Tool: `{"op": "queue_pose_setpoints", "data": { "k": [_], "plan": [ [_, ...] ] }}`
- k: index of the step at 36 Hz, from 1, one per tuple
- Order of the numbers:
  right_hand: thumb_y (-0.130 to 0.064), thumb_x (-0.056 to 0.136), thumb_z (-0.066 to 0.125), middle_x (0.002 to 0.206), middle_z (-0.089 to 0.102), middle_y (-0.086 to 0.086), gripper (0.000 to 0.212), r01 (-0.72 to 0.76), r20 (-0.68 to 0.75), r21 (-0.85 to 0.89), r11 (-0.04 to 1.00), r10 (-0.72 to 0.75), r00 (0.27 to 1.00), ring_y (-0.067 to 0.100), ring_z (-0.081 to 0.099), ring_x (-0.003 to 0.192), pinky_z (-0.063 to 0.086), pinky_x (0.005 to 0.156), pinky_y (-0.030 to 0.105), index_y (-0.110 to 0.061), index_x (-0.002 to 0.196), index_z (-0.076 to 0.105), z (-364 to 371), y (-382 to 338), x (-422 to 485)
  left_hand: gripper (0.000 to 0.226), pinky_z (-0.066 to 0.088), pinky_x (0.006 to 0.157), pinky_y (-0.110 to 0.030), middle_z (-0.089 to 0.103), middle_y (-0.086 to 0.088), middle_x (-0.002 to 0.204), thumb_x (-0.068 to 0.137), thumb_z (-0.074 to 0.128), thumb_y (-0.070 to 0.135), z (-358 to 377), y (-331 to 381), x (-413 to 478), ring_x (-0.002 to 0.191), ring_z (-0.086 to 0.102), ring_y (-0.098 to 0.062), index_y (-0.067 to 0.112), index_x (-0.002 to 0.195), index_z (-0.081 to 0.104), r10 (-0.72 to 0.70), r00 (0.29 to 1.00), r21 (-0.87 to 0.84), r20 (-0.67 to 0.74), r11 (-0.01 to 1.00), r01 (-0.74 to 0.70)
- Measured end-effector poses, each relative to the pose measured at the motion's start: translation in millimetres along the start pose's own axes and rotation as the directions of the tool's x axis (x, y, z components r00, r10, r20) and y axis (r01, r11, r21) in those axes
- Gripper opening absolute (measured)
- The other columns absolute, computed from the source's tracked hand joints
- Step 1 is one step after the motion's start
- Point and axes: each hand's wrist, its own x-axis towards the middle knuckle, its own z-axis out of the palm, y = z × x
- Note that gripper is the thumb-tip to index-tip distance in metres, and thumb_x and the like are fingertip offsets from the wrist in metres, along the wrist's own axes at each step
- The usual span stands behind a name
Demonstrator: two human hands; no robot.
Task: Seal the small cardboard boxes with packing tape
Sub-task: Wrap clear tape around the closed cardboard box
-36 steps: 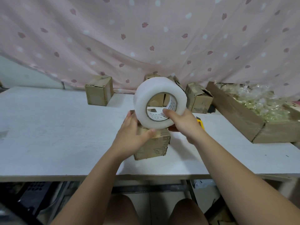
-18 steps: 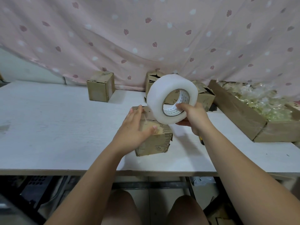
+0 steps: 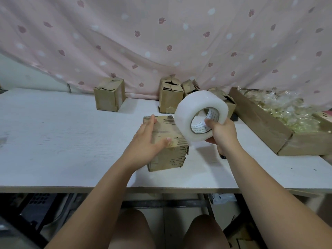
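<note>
Change: over the last second the tape roll (image 3: 193,115) has swung from above the front box (image 3: 169,156) to its right side, and the left hand (image 3: 146,141) has slid flat onto the box top.
Back-left box: one closed back-left box (image 3: 109,96) stands alone by the curtain, well apart from the work.
Left hand: fingers straight and lying along the top flaps, thumb at the near edge; it presses down and grips nothing.
Front box: near the front edge of the table (image 3: 53,141), flaps down under the palm, its card torn and ridged at the corners.
Tape roll: held on edge, tilted, just beside the box's upper right corner; whether a strip already runs from it to the box cannot be told.
Right hand: the right hand (image 3: 222,133) grips the roll, thumb inside the core, other fingers under the outside.
Back boxes: several back boxes (image 3: 170,99) with loose flaps wait behind the roll.
Tray: a long card tray (image 3: 260,119) of clear wrappers lies at the far right.
Meaning: with the top held shut and the roll off to the side, the seam looks ready for a strip or for smoothing; the boxes behind are likely not yet done.
</note>
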Motion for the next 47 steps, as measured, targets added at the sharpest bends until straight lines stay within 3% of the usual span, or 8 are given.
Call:
{"op": "queue_pose_setpoints", "data": {
  "k": [13,18,21,28,32,35,40,47],
  "plan": [
    [-0.018,0.095,0.061,0.109,0.068,0.013,0.014,-0.155,0.036,0.228,0.961,0.151,0.988,0.029,0.066,0.093,0.055,0.059,0.034,-0.021,0.109,0.059,6.3,17.5,-12.3,0.083,0.033,0.112,-0.039,0.019,0.015,0.154,0.093,0.054,0.047,1.7,0.0,-0.4,0.136,0.03,-0.011,0.033,0.154,-0.001,0.002,1.0,-0.094,0.007,0.996,-0.002],
    [-0.022,0.092,0.066,0.111,0.069,0.013,0.016,-0.132,0.028,0.33,0.935,0.13,0.991,0.034,0.067,0.099,0.058,0.073,0.059,-0.027,0.107,0.061,17.0,29.3,-23.1,0.083,0.032,0.113,-0.041,0.019,0.016,0.154,0.092,0.054,0.047,3.7,-0.5,-0.8,0.137,0.028,-0.01,0.034,0.153,0.0,-0.006,1.0,-0.102,-0.018,0.995,0.004],
    [-0.014,0.089,0.069,0.105,0.07,0.01,0.022,-0.165,0.048,0.389,0.906,0.159,0.986,0.03,0.07,0.091,0.06,0.064,0.046,-0.03,0.1,0.06,24.1,31.5,-27.7,0.083,0.032,0.113,-0.039,0.019,0.016,0.153,0.092,0.055,0.044,3.9,-0.1,-2.0,0.137,0.028,-0.009,0.034,0.153,0.0,-0.013,1.0,-0.13,-0.026,0.991,0.009],
    [-0.013,0.089,0.068,0.08,0.074,0.018,0.028,-0.527,0.316,0.592,0.61,0.426,0.848,0.028,0.074,0.068,0.061,0.058,0.04,-0.006,0.114,0.058,36.2,20.9,-43.4,0.068,0.027,0.107,-0.029,-0.01,0.015,0.159,0.092,0.058,0.04,11.2,2.5,-8.1,0.144,0.015,-0.012,0.043,0.149,0.02,-0.106,0.99,-0.232,-0.089,0.969,0.082],
    [-0.015,0.088,0.068,0.08,0.073,0.02,0.028,-0.588,0.374,0.617,0.524,0.462,0.804,0.029,0.073,0.064,0.058,0.049,0.036,-0.002,0.111,0.059,40.1,17.5,-46.3,0.062,0.036,0.11,-0.039,0.034,0.006,0.148,0.089,0.061,0.045,12.5,2.7,-8.1,0.133,0.04,-0.019,0.041,0.145,0.032,-0.133,0.987,-0.324,-0.088,0.941,0.098],
    [-0.013,0.089,0.067,0.075,0.073,0.019,0.021,-0.574,0.356,0.624,0.53,0.461,0.813,0.028,0.072,0.06,0.058,0.048,0.036,-0.001,0.105,0.06,40.0,13.3,-45.2,0.058,0.041,0.106,-0.041,0.042,0.009,0.143,0.093,0.052,0.052,11.7,5.3,-9.0,0.126,0.047,-0.015,0.038,0.146,0.033,-0.141,0.985,-0.394,-0.1,0.915,0.091],
    [-0.018,0.088,0.071,0.066,0.072,0.014,0.025,-0.518,0.285,0.582,0.627,0.44,0.852,0.022,0.07,0.053,0.054,0.042,0.029,-0.007,0.107,0.059,40.9,1.0,-43.7,0.036,0.049,0.082,-0.024,0.058,0.008,0.129,0.104,0.037,0.034,17.1,15.7,-8.3,0.111,0.059,-0.01,0.034,0.139,0.047,-0.253,0.961,-0.719,-0.114,0.689,0.096],
    [-0.024,0.091,0.067,0.089,0.065,0.008,0.02,-0.171,0.241,0.24,0.956,0.112,0.964,0.023,0.062,0.065,0.056,0.062,0.031,-0.014,0.107,0.061,33.0,-37.3,-39.6,0.045,0.053,0.069,-0.035,0.071,0.001,0.107,0.099,0.039,0.006,26.8,16.5,-9.1,0.09,0.069,-0.02,0.031,0.133,0.053,-0.372,0.928,-0.963,0.025,0.241,0.122]
  ]
}}
